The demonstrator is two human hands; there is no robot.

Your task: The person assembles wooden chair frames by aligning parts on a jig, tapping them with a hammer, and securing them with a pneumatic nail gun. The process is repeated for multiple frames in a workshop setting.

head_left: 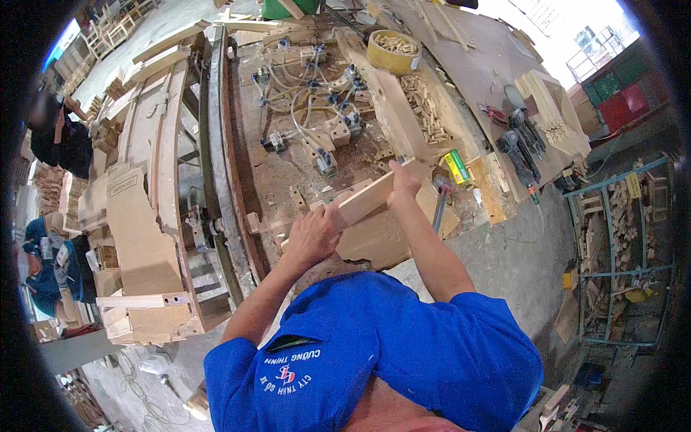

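Observation:
A pale flat wooden board (368, 201) spans both my hands above the near side of the workbench. My left hand (314, 234) is closed round its left end, and my right hand (404, 183) is closed on its right end. A second, slightly blurred wooden piece (397, 104) runs away from beside my right hand; I cannot tell whether the two are joined. Just beyond my right hand lie a yellow-green small box (455, 166) and many loose wooden dowels (428, 111). A yellow tub (394, 52) full of dowels stands farther off.
Pneumatic clamps with clear hoses (313, 101) cover the bench's middle. Power drills (518, 147) lie at the right. A metal rail (223, 144) runs along the left, beside cardboard (147, 237). Shelving (612, 252) stands at far right; a person (61, 133) is at far left.

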